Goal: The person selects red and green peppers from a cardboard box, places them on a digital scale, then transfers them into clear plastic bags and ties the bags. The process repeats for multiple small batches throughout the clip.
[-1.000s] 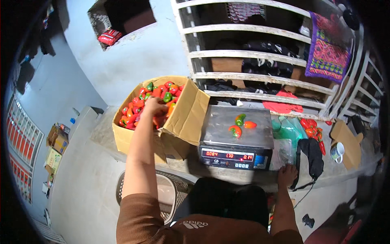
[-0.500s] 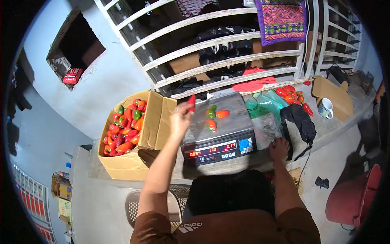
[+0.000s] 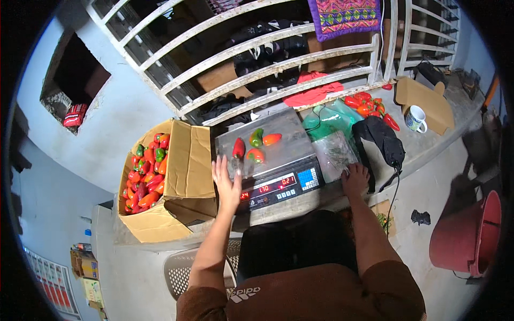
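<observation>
Dressed in a brown top (image 3: 321, 291) with short sleeves (image 3: 202, 303), marked toward the left with a white emblem (image 3: 243, 294) of slanted bars and lettering; clad below in black legwear (image 3: 294, 246); bare-armed down to left hand (image 3: 229, 187) and right hand (image 3: 355, 179).

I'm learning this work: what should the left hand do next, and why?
Probably reach over to the cardboard box: the left hand looks open and empty near the red pepper on the scale, and many more peppers lie in the box.
</observation>
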The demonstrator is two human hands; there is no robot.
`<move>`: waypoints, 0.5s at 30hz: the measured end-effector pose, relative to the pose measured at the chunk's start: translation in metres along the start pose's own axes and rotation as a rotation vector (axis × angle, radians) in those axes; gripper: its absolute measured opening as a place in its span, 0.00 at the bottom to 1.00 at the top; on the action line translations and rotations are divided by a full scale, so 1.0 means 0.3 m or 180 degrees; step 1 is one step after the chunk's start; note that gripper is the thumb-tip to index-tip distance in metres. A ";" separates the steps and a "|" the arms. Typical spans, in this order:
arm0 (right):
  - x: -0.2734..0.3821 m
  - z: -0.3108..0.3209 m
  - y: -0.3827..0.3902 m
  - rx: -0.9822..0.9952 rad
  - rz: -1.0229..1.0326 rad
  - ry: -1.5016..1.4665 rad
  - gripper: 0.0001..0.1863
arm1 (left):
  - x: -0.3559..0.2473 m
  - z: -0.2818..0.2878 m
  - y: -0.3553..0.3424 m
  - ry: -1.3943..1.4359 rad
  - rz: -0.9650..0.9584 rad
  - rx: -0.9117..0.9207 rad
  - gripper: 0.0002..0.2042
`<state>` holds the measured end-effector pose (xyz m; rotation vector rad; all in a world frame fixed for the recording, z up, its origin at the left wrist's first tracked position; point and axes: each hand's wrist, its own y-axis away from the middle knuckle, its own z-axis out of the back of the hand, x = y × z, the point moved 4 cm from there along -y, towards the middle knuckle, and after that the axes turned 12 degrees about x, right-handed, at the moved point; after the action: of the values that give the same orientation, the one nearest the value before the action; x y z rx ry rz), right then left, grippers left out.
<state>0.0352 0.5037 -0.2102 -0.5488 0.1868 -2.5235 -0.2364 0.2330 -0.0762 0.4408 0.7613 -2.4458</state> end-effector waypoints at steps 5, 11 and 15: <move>0.007 -0.001 0.000 0.0016 -0.0034 0.0003 0.15 | -0.006 -0.044 0.242 -0.0018 0.0190 0.0180 0.27; -0.006 -0.010 -0.007 0.0094 -0.0094 -0.0007 0.16 | 0.012 -0.084 0.332 0.0220 0.0429 0.0155 0.26; -0.005 -0.016 -0.002 0.0105 -0.0091 -0.0006 0.16 | -0.002 -0.089 0.344 0.0211 0.0351 0.0193 0.26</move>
<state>0.0342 0.5050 -0.2149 -0.5441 0.1373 -2.5489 -0.1724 0.1774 -0.1408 0.5744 0.6730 -2.3663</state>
